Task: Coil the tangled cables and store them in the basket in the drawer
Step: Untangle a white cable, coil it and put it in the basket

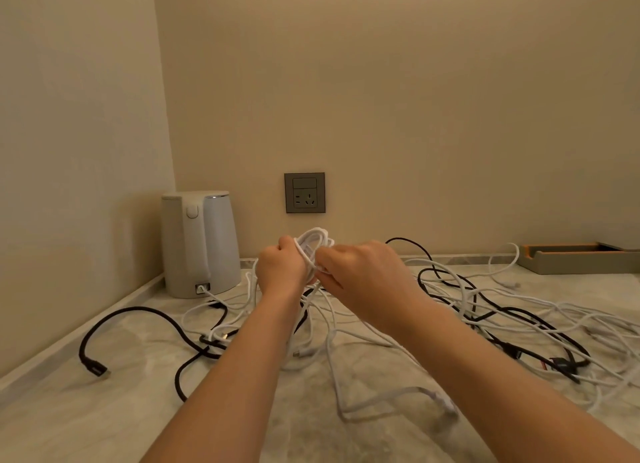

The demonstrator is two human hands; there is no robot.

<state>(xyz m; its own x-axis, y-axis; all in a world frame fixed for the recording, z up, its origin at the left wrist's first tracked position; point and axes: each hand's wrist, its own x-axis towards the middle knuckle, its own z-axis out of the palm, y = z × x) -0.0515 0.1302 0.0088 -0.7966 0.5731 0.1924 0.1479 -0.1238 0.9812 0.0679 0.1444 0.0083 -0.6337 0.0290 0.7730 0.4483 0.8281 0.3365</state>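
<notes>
White cable is seen wound into a small coil (313,242), held up above the counter (86,417) between both hands. This coil is gripped by the left hand (282,267), its fingers (286,243) curled round the loops. A strand leading off the coil is pinched by the right hand (360,272), thumb and fingertips pressed together on it, just beside the left hand. Beneath the hands, loose white cables (445,402) are spread across the marbled counter, tangled with dark ones and crossing them in many places. One black cable (90,364) is looped out to the left, its plug end lying on the counter. A pale kettle (201,244) is stood in the left corner, a wall socket (304,192) is set behind the hands, and a shallow tray (575,260) is placed at the far right.
</notes>
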